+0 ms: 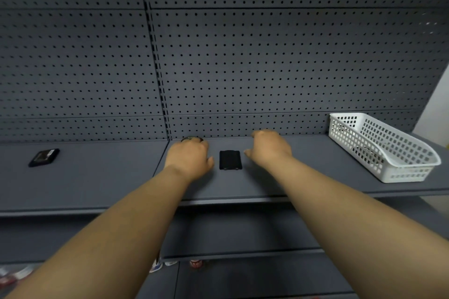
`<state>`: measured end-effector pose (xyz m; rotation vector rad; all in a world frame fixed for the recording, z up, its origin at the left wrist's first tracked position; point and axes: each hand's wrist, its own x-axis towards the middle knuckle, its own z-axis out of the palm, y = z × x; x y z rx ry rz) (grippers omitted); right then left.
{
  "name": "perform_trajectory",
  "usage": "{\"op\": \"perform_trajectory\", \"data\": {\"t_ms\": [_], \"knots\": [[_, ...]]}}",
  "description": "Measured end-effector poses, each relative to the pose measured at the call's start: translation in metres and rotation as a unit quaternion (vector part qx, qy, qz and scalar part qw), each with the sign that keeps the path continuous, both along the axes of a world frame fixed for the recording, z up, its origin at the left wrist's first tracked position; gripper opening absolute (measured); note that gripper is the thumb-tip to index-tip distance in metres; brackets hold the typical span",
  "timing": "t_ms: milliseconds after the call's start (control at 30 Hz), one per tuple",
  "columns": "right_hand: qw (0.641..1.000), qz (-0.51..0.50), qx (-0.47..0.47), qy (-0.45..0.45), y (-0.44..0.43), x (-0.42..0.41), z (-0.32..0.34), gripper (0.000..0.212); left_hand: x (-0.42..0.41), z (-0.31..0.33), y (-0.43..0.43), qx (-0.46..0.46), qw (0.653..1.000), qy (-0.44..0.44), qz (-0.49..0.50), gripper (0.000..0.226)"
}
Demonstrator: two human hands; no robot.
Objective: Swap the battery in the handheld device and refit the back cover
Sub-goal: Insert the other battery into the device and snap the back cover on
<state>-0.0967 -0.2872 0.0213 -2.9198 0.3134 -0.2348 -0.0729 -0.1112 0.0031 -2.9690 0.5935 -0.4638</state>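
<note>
A flat black rectangular piece (230, 160), either a battery or a back cover, lies on the grey shelf (303, 172) between my two hands. My left hand (188, 158) rests palm down just left of it, fingers curled over a dark rounded object (192, 139) that shows only past the knuckles. Whether the fingers grip it is hidden. My right hand (269, 147) hovers just right of the black piece, fingers loosely bent, with nothing in it. A second small black item with a pale label (43, 157) lies far left on the shelf.
A white plastic mesh basket (384, 150) stands at the right end of the shelf. Grey pegboard (243, 56) forms the back wall. Lower shelves sit below, with some small red and white items (196, 263) near the floor.
</note>
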Motion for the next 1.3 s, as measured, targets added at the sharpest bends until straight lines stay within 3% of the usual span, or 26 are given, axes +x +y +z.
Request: {"op": "perform_trajectory", "data": {"t_ms": [700, 1300], "knots": [[0.996, 0.076, -0.035, 0.005, 0.018, 0.005, 0.005, 0.05, -0.006, 0.012, 0.025, -0.039, 0.997, 0.0, 0.066, 0.04], [0.999, 0.038, -0.011, 0.019, 0.179, 0.059, 0.007, 0.05, 0.057, 0.016, 0.18, 0.013, 0.999, 0.023, 0.048, 0.044]]}}
